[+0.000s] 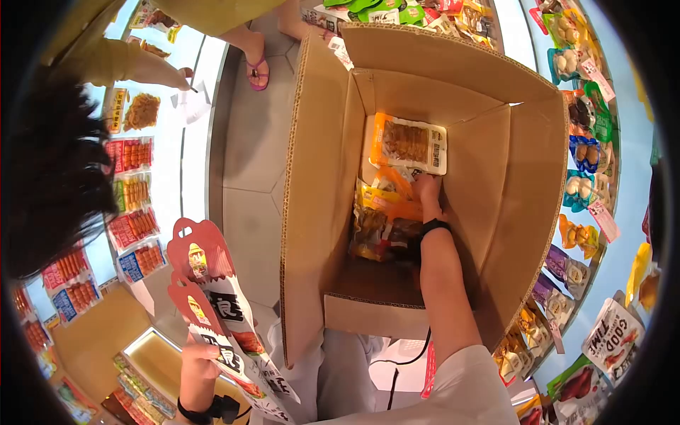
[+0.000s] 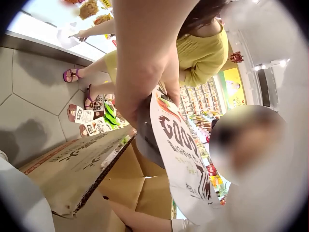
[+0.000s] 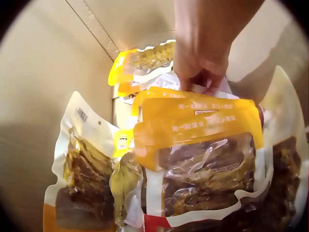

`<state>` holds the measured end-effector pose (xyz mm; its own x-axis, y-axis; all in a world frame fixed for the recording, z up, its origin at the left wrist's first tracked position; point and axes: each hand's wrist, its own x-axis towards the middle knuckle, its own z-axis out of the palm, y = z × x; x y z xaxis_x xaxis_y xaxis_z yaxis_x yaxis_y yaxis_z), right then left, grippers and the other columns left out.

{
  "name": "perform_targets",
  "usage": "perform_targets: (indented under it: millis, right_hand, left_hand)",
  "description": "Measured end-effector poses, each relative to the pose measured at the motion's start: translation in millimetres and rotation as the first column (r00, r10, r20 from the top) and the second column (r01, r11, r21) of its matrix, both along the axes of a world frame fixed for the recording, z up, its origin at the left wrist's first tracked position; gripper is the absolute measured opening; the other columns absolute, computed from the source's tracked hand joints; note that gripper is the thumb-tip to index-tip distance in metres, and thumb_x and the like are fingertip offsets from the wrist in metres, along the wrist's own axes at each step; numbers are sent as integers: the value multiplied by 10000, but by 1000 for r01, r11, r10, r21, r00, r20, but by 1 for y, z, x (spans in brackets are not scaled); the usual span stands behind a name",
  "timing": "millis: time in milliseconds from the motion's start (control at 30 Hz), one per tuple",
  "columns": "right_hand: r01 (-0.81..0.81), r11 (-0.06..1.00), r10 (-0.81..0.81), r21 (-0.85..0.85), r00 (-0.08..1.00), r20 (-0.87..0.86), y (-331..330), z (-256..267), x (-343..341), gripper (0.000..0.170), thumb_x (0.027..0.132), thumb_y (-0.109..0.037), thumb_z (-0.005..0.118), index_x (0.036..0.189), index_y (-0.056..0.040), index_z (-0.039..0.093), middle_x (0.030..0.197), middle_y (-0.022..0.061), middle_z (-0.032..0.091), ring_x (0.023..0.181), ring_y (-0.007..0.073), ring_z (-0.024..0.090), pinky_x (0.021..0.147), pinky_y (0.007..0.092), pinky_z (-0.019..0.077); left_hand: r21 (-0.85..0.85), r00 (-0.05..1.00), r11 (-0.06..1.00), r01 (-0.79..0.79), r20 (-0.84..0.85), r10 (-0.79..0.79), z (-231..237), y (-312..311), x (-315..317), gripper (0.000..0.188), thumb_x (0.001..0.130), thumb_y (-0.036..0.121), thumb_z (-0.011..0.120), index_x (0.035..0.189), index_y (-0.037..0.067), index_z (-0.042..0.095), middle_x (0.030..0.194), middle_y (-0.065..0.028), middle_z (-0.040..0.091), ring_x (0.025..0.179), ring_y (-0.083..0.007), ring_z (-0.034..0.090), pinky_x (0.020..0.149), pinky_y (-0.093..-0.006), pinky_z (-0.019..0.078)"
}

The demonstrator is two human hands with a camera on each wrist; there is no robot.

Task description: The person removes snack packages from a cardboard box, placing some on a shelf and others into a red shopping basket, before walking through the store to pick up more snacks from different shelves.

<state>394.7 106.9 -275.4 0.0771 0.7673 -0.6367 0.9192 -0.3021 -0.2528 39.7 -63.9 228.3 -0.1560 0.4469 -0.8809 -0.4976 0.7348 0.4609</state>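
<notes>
My left hand (image 1: 200, 367) grips two long snack pouches (image 1: 225, 312), red at the top and white below, beside the box's left flap. Pouch lettering reading "GOOD" (image 2: 177, 130) shows in the left wrist view. Down inside the open cardboard box (image 1: 542, 152), my right hand (image 1: 426, 190) has its curled fingers at the upper edge of the food packets. There, in the right wrist view, it pinches an orange-topped packet (image 3: 203, 121) with a clear window over brown food. Another orange and white packet (image 1: 409, 144) lies flat farther back in the box.
Lit shelves with packaged snacks (image 1: 134, 191) run along the left, and more packs (image 1: 584, 152) line the right. A person in yellow (image 2: 205, 53) stands nearby, pink sandal (image 1: 258, 73) on the tiled floor (image 1: 251, 152). Another box (image 1: 92, 312) is at lower left.
</notes>
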Motion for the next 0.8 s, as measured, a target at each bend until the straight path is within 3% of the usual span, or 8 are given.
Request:
perform_targets:
  millis: [100, 200, 300, 433, 533, 633, 767, 800]
  right_hand:
    - [-13, 989, 18, -144, 999, 36, 0, 49, -10, 183, 817, -145, 513, 853, -19, 641, 921, 176, 615, 848, 308, 587, 731, 401, 496]
    - [-56, 998, 55, 10, 998, 40, -9, 124, -11, 165, 789, -93, 502, 829, -7, 638, 866, 181, 618, 830, 315, 594, 705, 399, 495]
    - [-52, 994, 51, 101, 999, 20, -25, 175, -7, 180, 778, -80, 481, 842, -15, 637, 925, 177, 611, 860, 309, 596, 735, 402, 487]
    - [72, 964, -49, 257, 994, -93, -61, 295, -7, 196, 774, -34, 464, 879, -13, 627, 982, 175, 598, 900, 313, 588, 759, 390, 478]
    - [309, 744, -86, 593, 924, -373, -105, 451, -10, 174, 768, 38, 478, 893, 36, 598, 897, 174, 604, 833, 330, 585, 741, 362, 475]
    - [415, 515, 40, 751, 863, -504, -160, 603, -4, 337, 722, 104, 464, 1029, 16, 573, 957, 180, 593, 929, 303, 569, 812, 350, 456]
    - [239, 292, 383, 926, 858, -342, -237, 791, 4, 378, 672, 102, 523, 1046, 64, 552, 1087, 180, 558, 1018, 325, 548, 845, 357, 467]
    - [106, 341, 483, 934, 833, -271, -255, 828, 10, 363, 671, 69, 552, 1033, 69, 557, 1100, 184, 549, 1020, 332, 548, 844, 369, 477]
  left_hand:
    - [-15, 998, 1000, 27, -53, -28, 23, 11, 24, 273, 693, 18, 568, 960, -16, 522, 753, -69, 591, 662, -161, 604, 653, -280, 506]
    - [-19, 983, 1000, 19, -183, -22, 55, 22, 58, 258, 694, 19, 570, 946, -13, 527, 741, -65, 588, 649, -154, 602, 647, -275, 505]
    - [146, 971, 980, 137, 177, -162, 71, 2, 47, 229, 720, 35, 575, 942, -19, 571, 810, -71, 623, 726, -164, 615, 682, -265, 497]
    - [84, 962, 967, 239, 117, -247, 109, -8, 72, 280, 783, 55, 563, 1039, -57, 542, 938, -118, 623, 817, -188, 618, 713, -284, 503]
    - [163, 947, 955, 248, 168, -274, 160, -7, 89, 277, 820, 74, 538, 1054, -73, 529, 968, -125, 611, 832, -185, 613, 721, -274, 501]
    - [241, 916, 937, 254, 250, -313, 206, -13, 104, 283, 859, 115, 511, 1078, -64, 524, 995, -123, 601, 838, -180, 612, 706, -261, 503]
    - [334, 788, 859, 387, 364, -496, 257, -12, 127, 304, 883, 204, 492, 1082, -23, 528, 980, -94, 608, 808, -168, 614, 670, -254, 516]
    - [340, 758, 837, 429, 369, -538, 268, -11, 133, 304, 887, 216, 482, 1079, -14, 531, 971, -86, 611, 796, -167, 613, 670, -259, 518]
